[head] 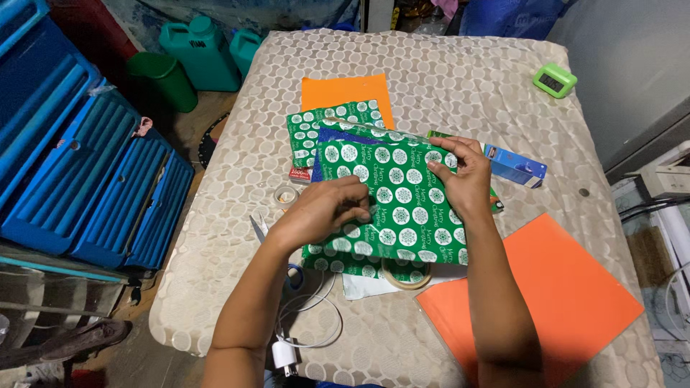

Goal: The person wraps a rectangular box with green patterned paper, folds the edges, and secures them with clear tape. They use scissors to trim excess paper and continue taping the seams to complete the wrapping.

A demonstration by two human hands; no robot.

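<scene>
I've got the green wrapped package (392, 197) mid-table: my left hand (327, 208) pinches the paper flap against its face, my right hand (463, 172) clamps the far edge. Best keep the fold taut and square; 1 tape roll (406, 274) sits just below.

Both forearms are bare, no sleeves, rings or watch showing on either wrist

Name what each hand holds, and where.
Both hold the green wrapped parcel: left hand presses its left front face, right hand grips its upper right edge.
</scene>
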